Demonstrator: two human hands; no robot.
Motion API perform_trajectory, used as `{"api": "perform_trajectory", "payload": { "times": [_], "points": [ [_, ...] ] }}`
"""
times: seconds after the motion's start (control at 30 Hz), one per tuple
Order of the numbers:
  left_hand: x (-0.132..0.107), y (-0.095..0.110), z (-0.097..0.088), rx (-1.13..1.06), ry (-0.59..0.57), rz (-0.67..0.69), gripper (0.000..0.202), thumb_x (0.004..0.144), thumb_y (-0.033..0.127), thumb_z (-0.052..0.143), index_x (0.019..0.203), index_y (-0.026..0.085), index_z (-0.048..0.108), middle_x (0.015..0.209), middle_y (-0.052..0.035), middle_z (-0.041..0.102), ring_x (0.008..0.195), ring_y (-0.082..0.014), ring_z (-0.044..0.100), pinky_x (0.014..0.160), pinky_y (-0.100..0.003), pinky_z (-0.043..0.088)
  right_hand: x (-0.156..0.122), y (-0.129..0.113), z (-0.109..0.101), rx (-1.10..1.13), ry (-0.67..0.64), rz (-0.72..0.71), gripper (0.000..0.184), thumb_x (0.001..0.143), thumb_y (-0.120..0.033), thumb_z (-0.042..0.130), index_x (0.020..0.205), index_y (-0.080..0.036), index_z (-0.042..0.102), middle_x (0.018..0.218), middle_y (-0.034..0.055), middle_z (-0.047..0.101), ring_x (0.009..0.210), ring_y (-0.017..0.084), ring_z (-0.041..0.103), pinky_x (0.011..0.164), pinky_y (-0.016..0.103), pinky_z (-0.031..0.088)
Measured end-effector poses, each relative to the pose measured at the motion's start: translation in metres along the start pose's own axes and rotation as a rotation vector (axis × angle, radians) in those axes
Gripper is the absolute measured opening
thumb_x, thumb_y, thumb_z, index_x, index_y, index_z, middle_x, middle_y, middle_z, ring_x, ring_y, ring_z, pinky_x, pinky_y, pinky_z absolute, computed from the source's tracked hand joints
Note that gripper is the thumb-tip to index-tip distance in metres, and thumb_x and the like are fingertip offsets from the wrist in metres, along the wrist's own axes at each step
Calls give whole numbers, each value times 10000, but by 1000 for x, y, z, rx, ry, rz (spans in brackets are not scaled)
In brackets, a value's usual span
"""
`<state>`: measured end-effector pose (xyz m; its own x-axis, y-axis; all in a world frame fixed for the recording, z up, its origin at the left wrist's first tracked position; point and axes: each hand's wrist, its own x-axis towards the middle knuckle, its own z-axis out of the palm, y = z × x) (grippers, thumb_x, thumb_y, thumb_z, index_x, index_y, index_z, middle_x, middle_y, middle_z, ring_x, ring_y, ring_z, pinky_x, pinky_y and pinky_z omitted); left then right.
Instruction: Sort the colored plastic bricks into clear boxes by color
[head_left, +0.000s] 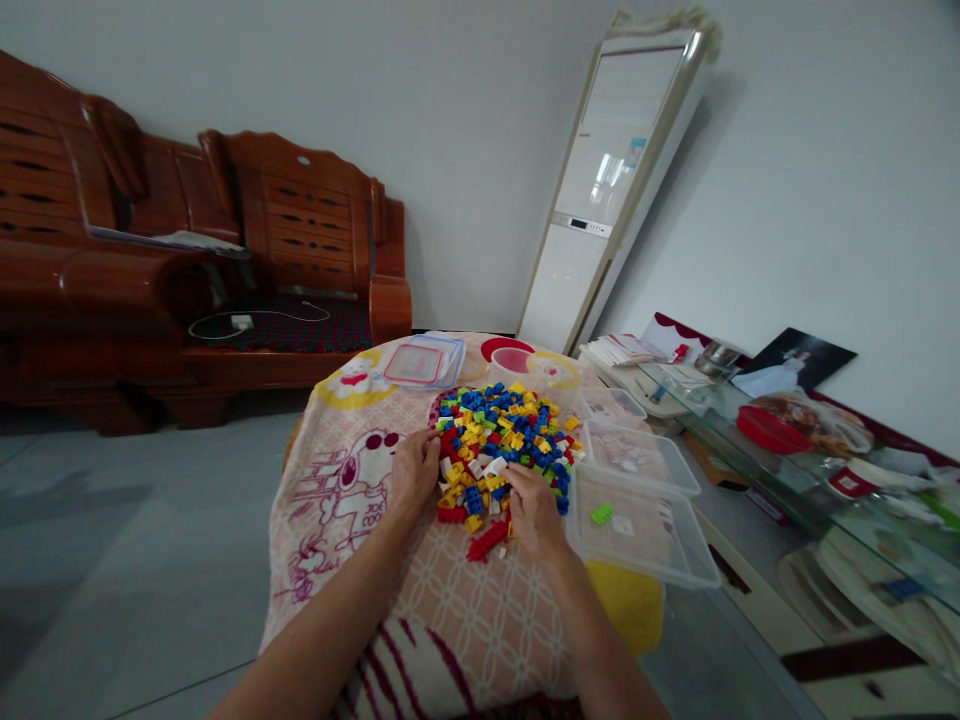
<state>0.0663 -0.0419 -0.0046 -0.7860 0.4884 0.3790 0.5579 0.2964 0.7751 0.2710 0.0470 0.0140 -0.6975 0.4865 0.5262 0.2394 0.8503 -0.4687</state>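
A heap of toy building bricks [517, 418] in red, yellow, blue, green and white lies on the cloth-covered table. My left hand [417, 468] is at the heap's left edge, beside some red bricks [448, 444]. Its fingers are curled together, and what they hold, if anything, is hidden. At the front right of the heap, my right hand [531, 508] reaches in with fingers apart. Its fingertips touch or nearly touch a white brick [495, 467] on top. Closer to me lies a long red brick piece [487, 540], left of my right hand.
Clear plastic boxes [675, 545] stand along the table's right side; the nearest holds a green brick [602, 513]. Stacked lids [424, 362] and a round tub [512, 362] sit at the back. A cluttered glass table [795, 490] is to the right, a wooden sofa [300, 240] beyond on the left.
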Motion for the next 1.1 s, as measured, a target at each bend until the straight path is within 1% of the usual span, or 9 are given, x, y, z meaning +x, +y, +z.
{"api": "perform_trajectory", "payload": {
  "times": [0.07, 0.13, 0.23, 0.33, 0.4, 0.5, 0.8, 0.93, 1.1],
  "points": [
    [0, 0, 0, -2, 4, 2, 361, 862, 315, 421, 1034, 155, 695, 1091, -111, 693, 998, -235, 622, 899, -358, 465, 1, -3, 1, 40, -9, -25, 452, 802, -38, 412, 1152, -183, 658, 1168, 87, 660, 1097, 186, 581, 963, 331, 436],
    [1, -1, 1, -4, 8, 12, 364, 864, 320, 417, 1030, 153, 694, 1090, -113, 693, 1005, -237, 620, 905, -361, 463, 2, -2, -4, -12, 17, 35, 384, 823, -56, 426, 1093, -163, 677, 1069, 96, 687, 1021, 186, 601, 903, 310, 450],
    [1, -2, 1, -5, 8, 21, 371, 865, 324, 410, 1023, 145, 693, 1089, -119, 691, 1011, -240, 618, 909, -360, 460, 6, 1, -15, -273, 1, 162, 234, 838, -101, 481, 838, -160, 708, 831, 83, 676, 857, 196, 592, 795, 299, 430],
    [1, -2, 1, 1, 6, 16, 368, 865, 332, 412, 1025, 153, 690, 1091, -112, 690, 1006, -240, 619, 906, -363, 460, 11, 2, -20, -500, -144, 161, 213, 841, -139, 519, 702, -165, 678, 760, 75, 643, 815, 203, 560, 764, 311, 386],
    [0, -2, 1, 4, 10, 15, 363, 862, 334, 415, 1025, 162, 690, 1083, -107, 692, 1002, -242, 620, 907, -368, 460, 15, 2, -18, -583, -210, 143, 194, 839, -148, 527, 721, -157, 681, 789, 88, 645, 835, 216, 552, 767, 325, 368],
    [0, -3, 1, 4, 12, 22, 369, 861, 330, 407, 1022, 154, 689, 1069, -115, 695, 1002, -245, 620, 907, -369, 460, 21, 2, -16, -646, -221, 160, 182, 839, -139, 518, 788, -146, 693, 849, 108, 652, 882, 232, 549, 786, 336, 357],
    [3, -4, 2, 27, -1, 44, 368, 854, 329, 406, 1019, 156, 686, 1079, -119, 690, 1013, -246, 617, 914, -369, 453, 28, 12, -22, -563, -302, 236, 334, 826, -84, 504, 1060, -228, 694, 902, 57, 706, 918, 199, 585, 795, 274, 364],
    [3, -5, 3, 24, 7, 44, 373, 854, 330, 402, 1018, 153, 685, 1086, -121, 688, 1021, -247, 615, 927, -367, 449, 31, 3, -20, -609, -287, 253, 325, 797, -67, 528, 1039, -221, 680, 893, 67, 701, 913, 203, 591, 787, 277, 365],
    [2, -3, 2, 29, 3, 25, 368, 859, 334, 401, 1033, 168, 680, 1107, -110, 686, 1042, -241, 608, 935, -359, 445, 31, 1, -15, -588, -258, 192, 348, 773, -56, 532, 1073, -183, 656, 916, 83, 689, 913, 213, 593, 815, 301, 382]
  ]
}}
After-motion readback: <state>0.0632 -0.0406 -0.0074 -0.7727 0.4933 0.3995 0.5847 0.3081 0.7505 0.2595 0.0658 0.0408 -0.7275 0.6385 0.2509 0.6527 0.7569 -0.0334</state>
